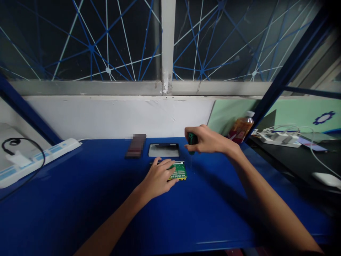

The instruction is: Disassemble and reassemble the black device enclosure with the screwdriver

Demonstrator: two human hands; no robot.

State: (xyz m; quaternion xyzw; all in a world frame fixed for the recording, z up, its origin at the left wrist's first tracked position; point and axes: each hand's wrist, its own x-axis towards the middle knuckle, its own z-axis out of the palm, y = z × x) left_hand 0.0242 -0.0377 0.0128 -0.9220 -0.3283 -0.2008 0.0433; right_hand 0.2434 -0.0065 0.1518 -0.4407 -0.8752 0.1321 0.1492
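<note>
My left hand (160, 177) lies over the left part of a green circuit board (180, 171), thumb along its near edge and fingers across its top, holding it on the blue table. The board's left side is hidden under the hand. In my right hand (205, 139) is a screwdriver (191, 144) with a dark green and black handle, gripped upright. Its thin shaft points down just right of the board, apart from it. Tiny bright specks, perhaps screws, lie near the tip. Behind the board rests a shallow dark-rimmed case part (163, 150).
A dark brown flat object (136, 145), partly blurred, lies left of the case part. A white power strip (61, 147) with a black cable runs along the left side. At the right back stands a drink bottle (242, 127); beyond it, a black desk (298, 160) holds cables and a white mouse (326, 179).
</note>
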